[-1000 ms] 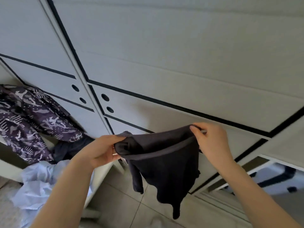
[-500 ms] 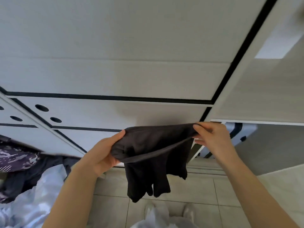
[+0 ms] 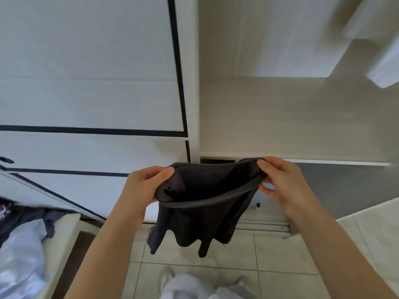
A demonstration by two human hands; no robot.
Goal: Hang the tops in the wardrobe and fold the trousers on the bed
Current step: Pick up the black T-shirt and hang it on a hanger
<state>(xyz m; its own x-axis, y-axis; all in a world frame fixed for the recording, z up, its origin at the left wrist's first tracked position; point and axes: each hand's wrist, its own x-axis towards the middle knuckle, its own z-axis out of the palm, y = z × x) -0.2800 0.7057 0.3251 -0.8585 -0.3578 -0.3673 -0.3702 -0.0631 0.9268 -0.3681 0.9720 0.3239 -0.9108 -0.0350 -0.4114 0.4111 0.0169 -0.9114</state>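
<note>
And there it was, the dark top, stretched between both hands. The left grip was clamped round one end of a bunched opening. The right grip pinched the other end, thumb on the cloth. Hem or neckline, I couldn't tell. The rest of the garment dangled below both grips, over the floor tiles.

No hanger showed anywhere. Just beyond the right grip the wardrobe stood open, pale inside. If anything hung in there, it was out of sight. Off to the outside of the left grip and lower down was the bed. On it a pale blue garment and some darker clothes lay heaped, unfolded.

My read was early days: this top not yet hung, the heap untouched, no folded trousers to be seen.
</note>
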